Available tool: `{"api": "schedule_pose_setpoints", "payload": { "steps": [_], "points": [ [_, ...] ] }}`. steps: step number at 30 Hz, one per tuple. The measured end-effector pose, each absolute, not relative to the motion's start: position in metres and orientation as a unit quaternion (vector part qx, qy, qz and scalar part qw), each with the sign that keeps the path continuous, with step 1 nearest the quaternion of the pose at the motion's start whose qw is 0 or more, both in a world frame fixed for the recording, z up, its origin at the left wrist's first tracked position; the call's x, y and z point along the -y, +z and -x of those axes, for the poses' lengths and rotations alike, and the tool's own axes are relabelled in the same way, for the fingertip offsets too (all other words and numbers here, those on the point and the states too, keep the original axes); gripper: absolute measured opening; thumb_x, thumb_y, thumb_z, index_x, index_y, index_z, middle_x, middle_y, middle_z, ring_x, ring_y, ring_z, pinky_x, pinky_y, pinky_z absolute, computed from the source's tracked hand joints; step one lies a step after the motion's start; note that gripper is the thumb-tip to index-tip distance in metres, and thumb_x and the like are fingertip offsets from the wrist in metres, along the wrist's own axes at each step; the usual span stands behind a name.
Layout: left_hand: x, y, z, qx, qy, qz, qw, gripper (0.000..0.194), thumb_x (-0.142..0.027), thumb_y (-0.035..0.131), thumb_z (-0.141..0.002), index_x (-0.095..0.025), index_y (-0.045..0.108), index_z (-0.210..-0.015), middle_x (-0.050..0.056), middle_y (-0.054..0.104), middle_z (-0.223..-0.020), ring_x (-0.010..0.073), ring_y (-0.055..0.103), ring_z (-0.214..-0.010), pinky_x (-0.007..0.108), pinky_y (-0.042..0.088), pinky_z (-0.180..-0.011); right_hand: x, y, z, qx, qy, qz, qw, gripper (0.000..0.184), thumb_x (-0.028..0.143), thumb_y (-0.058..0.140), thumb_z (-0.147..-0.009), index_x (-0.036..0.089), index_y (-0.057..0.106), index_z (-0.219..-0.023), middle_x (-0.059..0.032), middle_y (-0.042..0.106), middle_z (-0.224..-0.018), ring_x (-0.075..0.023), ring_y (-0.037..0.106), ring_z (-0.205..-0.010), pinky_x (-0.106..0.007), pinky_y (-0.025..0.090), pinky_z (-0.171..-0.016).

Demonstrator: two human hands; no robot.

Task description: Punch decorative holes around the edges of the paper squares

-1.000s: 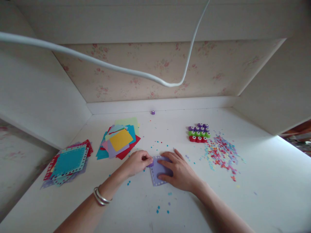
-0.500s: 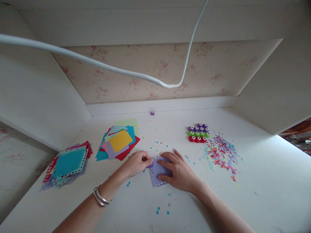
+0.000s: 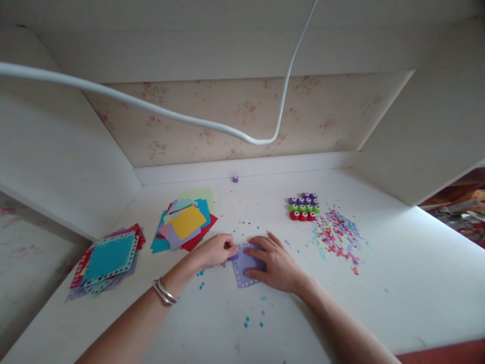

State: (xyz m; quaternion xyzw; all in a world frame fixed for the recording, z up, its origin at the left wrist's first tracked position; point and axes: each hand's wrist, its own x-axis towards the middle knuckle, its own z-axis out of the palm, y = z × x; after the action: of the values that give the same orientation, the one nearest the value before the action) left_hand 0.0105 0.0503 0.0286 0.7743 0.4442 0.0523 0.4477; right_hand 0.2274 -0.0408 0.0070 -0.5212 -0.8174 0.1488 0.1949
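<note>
A light purple square of paper [image 3: 243, 273] lies on the white table, with small punched holes along its visible edges. My left hand [image 3: 217, 251] pinches a small purple craft punch [image 3: 233, 257] at the paper's left edge, near the upper corner. Most of that punch is hidden by my fingers. My right hand [image 3: 279, 265] rests flat across the paper's right part, fingers spread, covering its right side.
Coloured paper sheets [image 3: 187, 222] are piled beyond my left hand. Hole-edged squares [image 3: 109, 258] are stacked at far left. Several punches [image 3: 303, 207] stand in rows near scattered confetti [image 3: 337, 232]. One purple punch [image 3: 235, 179] sits by the back wall. A white cable [image 3: 182, 117] hangs in front.
The view has shifted slightly. My left hand keeps its pinch on the punch at the paper's left edge, and my right hand stays flat on the sheet.
</note>
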Motion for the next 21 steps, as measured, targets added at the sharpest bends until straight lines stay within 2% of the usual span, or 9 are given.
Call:
{"api": "schedule_pose_setpoints", "payload": {
  "steps": [7,10,12,14,17,21],
  "points": [
    [-0.042,0.029,0.031,-0.466,0.122,-0.776,0.406,0.038,-0.049,0.047,-0.091,-0.017,0.067,-0.086,0.004,0.067,-0.080,0.0151,0.061,-0.061,0.025,0.047,-0.055,0.040,0.008,-0.229,0.817,0.154,0.523,0.189,0.050,0.057,0.066,-0.085,0.033,0.063,-0.128,-0.0061,0.055,-0.139,-0.0242,0.048,-0.131,-0.055,0.017,-0.118],
    [-0.035,0.022,0.050,-0.476,0.170,-0.782,0.363,0.037,-0.047,0.045,-0.095,-0.021,0.070,-0.097,0.008,0.069,-0.101,0.0207,0.066,-0.090,0.032,0.053,-0.081,0.040,0.009,-0.230,0.817,0.160,0.521,0.187,0.050,0.059,0.064,-0.085,0.032,0.062,-0.128,-0.0062,0.055,-0.139,-0.0248,0.048,-0.131,-0.055,0.017,-0.119],
    [-0.030,0.014,0.057,-0.468,0.211,-0.793,0.328,0.030,-0.044,0.055,-0.091,-0.024,0.070,-0.107,0.008,0.068,-0.112,0.0235,0.065,-0.102,0.035,0.053,-0.089,0.040,0.010,-0.230,0.816,0.161,0.520,0.196,0.049,0.057,0.063,-0.087,0.032,0.061,-0.129,-0.0067,0.056,-0.138,-0.0254,0.049,-0.130,-0.056,0.018,-0.118],
    [-0.023,0.006,0.058,-0.467,0.237,-0.794,0.310,0.029,-0.036,0.064,-0.085,-0.026,0.069,-0.111,0.006,0.068,-0.115,0.0228,0.067,-0.099,0.033,0.056,-0.086,0.041,0.012,-0.226,0.810,0.155,0.520,0.223,0.043,0.051,0.059,-0.092,0.029,0.060,-0.130,-0.0078,0.057,-0.136,-0.0258,0.050,-0.129,-0.057,0.021,-0.117],
    [-0.013,0.000,0.049,-0.454,0.268,-0.795,0.301,0.028,-0.029,0.062,-0.087,-0.026,0.067,-0.115,0.004,0.070,-0.112,0.0211,0.069,-0.094,0.033,0.057,-0.087,0.043,0.019,-0.215,0.795,0.163,0.511,0.284,0.036,0.038,0.055,-0.096,0.024,0.059,-0.129,-0.0099,0.060,-0.132,-0.0247,0.053,-0.126,-0.052,0.033,-0.114],
    [0.000,0.004,0.027,-0.415,0.285,-0.799,0.329,0.051,-0.030,0.062,-0.091,-0.030,0.048,-0.139,0.003,0.071,-0.111,0.0187,0.069,-0.087,0.031,0.058,-0.085,0.045,0.033,-0.196,0.793,0.234,0.452,0.335,0.039,0.027,0.049,-0.099,0.022,0.051,-0.138,-0.0094,0.058,-0.135,-0.0198,0.055,-0.125,-0.036,0.047,-0.105]
  ]
}}
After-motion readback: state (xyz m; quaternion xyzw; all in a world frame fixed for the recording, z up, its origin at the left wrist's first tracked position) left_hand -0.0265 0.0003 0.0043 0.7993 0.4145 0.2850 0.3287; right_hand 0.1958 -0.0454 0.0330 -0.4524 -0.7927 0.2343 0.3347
